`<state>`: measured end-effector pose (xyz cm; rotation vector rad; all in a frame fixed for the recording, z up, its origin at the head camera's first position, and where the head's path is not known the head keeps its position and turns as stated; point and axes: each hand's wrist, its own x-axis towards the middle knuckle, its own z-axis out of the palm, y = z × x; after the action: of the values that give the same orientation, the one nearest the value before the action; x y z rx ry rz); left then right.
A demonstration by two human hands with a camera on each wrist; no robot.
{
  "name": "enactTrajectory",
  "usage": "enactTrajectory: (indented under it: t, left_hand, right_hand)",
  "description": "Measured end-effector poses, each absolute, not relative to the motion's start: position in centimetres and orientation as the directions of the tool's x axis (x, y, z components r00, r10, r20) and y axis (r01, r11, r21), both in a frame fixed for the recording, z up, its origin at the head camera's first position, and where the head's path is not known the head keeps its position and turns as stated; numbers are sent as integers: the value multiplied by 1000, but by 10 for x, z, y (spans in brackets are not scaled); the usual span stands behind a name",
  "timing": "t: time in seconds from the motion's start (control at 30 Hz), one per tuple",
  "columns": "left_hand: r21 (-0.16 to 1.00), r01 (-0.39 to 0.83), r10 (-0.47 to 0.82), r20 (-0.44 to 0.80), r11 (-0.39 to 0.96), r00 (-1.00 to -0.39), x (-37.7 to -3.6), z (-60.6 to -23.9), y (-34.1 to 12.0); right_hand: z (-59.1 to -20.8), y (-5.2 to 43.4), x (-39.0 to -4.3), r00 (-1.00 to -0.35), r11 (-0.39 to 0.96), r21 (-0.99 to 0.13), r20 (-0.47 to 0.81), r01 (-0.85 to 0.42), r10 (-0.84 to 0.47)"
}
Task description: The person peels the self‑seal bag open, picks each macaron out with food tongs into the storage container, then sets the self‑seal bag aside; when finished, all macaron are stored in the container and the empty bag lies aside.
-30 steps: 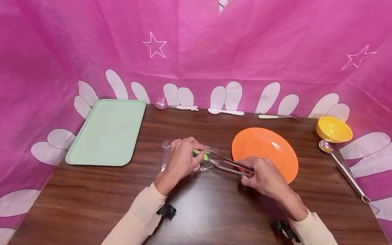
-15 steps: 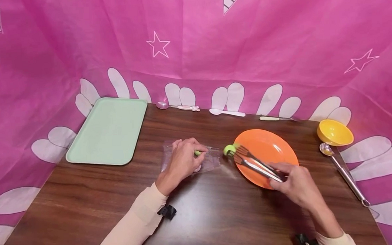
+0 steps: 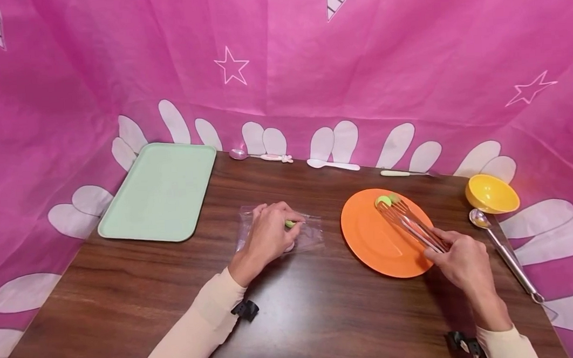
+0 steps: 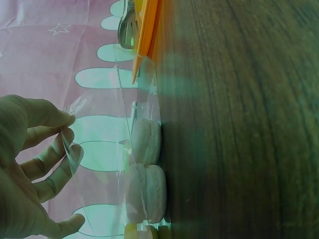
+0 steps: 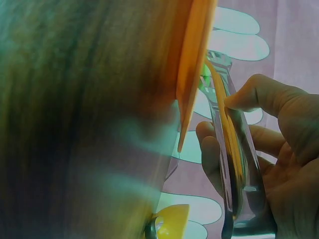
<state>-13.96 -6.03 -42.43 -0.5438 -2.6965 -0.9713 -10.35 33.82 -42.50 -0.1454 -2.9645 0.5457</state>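
Note:
My left hand pinches the edge of a clear plastic bag lying mid-table. In the left wrist view, pale macarons stand in a row inside the bag, with a yellowish one at the bottom edge of that view. A bit of green shows under the left fingers in the head view. With my right hand I grip metal tongs with fork-like ends. Their tips are at a green macaron, which is over the far part of the orange plate and partly hidden by the tines.
A mint-green tray lies at the back left. Along the back edge are a pink-handled spoon, a white spoon and a pale-handled utensil. To the right are a yellow bowl and a long metal scoop.
My right hand has carried the green macaron in the tongs from the bag rightward to the orange plate. My left hand has stayed at the bag.

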Motion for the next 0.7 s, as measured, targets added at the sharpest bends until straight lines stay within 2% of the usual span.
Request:
enactTrajectory:
  t: [0.2,0.4,0.53,0.7]
  left_hand:
    - [582,406,266,313,705,-912,-139,-424,-59]
    - [583,404,272,304,704,-913,-139,-425,-58]
    - [592,402,270,303,698,-914,-140,-425,-59]
    - [602,403,254,320,689,-913,-141,-425,-59]
  right_hand:
    - [-424,337,-101,-984,934,-348,127,78,129]
    - [-414,326,-86,-954,926,-378,280,-5,110]
    - [-404,303,-77,-953,904,-407,302,-132,-3]
    - [-406,265,-73,-963,835,-484,185,-263,-196]
